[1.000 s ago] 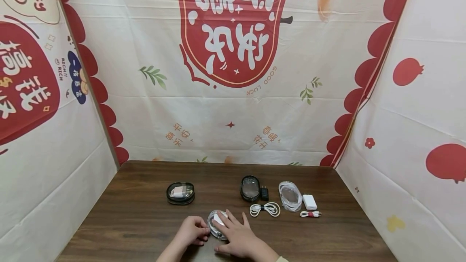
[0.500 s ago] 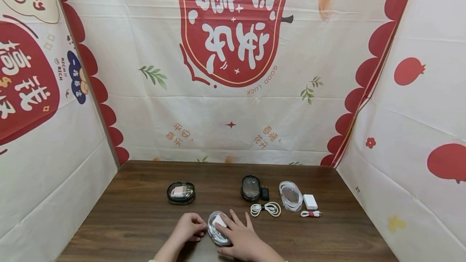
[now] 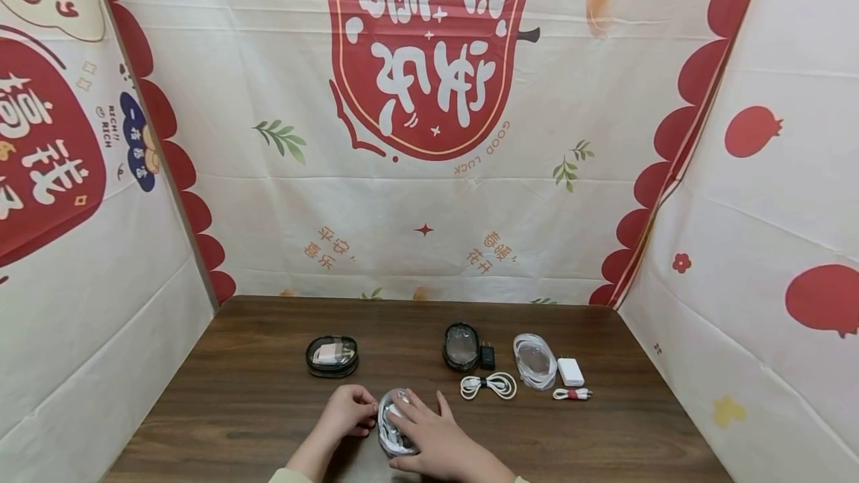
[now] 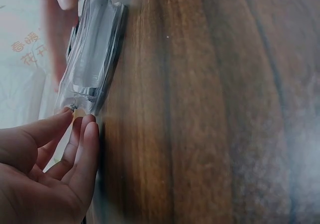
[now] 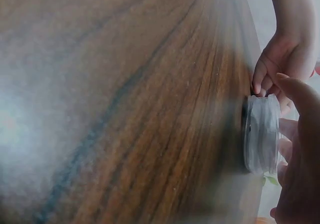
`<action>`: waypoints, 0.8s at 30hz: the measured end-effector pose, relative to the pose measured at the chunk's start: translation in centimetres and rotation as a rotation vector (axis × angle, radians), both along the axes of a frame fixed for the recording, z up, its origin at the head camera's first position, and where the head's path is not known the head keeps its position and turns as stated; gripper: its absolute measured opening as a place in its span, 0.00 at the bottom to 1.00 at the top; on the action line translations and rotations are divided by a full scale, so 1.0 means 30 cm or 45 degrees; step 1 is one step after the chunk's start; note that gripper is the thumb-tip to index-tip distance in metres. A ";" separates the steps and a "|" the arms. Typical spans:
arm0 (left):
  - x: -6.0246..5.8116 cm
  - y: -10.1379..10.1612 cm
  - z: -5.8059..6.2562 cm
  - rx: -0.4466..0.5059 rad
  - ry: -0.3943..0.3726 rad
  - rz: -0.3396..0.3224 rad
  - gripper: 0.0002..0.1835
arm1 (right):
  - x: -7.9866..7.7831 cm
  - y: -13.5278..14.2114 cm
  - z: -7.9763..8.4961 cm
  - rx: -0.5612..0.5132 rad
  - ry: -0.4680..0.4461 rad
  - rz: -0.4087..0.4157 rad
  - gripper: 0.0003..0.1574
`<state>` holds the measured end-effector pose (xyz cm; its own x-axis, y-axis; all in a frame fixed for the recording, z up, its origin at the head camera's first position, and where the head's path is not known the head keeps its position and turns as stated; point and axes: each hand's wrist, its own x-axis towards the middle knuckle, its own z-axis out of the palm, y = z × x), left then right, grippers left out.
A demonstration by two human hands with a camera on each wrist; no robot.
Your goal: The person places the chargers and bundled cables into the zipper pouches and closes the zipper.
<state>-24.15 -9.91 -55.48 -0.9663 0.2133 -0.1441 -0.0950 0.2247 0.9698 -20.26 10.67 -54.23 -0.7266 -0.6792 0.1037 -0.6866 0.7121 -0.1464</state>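
A clear oval zip case (image 3: 387,434) lies on the brown wooden table near the front, with white contents showing through its lid. The right hand (image 3: 432,436) rests over its top and right side, fingers spread and fairly straight, partly hiding what is inside. At the case's left edge is the left hand (image 3: 347,411). Seen in the left wrist view, its thumb and fingers pinch the small metal zipper pull (image 4: 73,107) at the case's end. From the right wrist view, the case (image 5: 262,134) appears side-on between the two hands.
Behind the left hand sits a black-trimmed oval case (image 3: 332,356) with a pale item inside. Toward the back right are another black-trimmed case (image 3: 461,347), a black charger (image 3: 487,356), a tied white cable (image 3: 488,386), a clear case (image 3: 535,362), a white charger (image 3: 570,372) and a red-banded cable (image 3: 573,394).
The clear case has shifted slightly left and turned a little under the right hand. The left hand has moved a short way up and left along its edge, away from the front.
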 end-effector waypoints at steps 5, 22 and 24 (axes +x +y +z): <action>0.004 0.003 -0.005 -0.014 0.021 -0.004 0.03 | 0.006 -0.007 0.001 0.028 -0.016 -0.014 0.45; 0.022 0.004 -0.008 -0.031 -0.001 -0.030 0.02 | -0.013 -0.006 -0.035 0.073 -0.074 -0.032 0.48; 0.026 0.006 -0.007 -0.023 -0.007 -0.029 0.02 | -0.016 -0.005 -0.039 0.065 -0.092 -0.030 0.48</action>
<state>-23.37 -9.72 -55.71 -0.9605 0.2323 -0.1534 -0.0951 0.2440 0.9651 -20.75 10.51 -55.39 -0.7467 -0.6649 0.0165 -0.6586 0.7357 -0.1580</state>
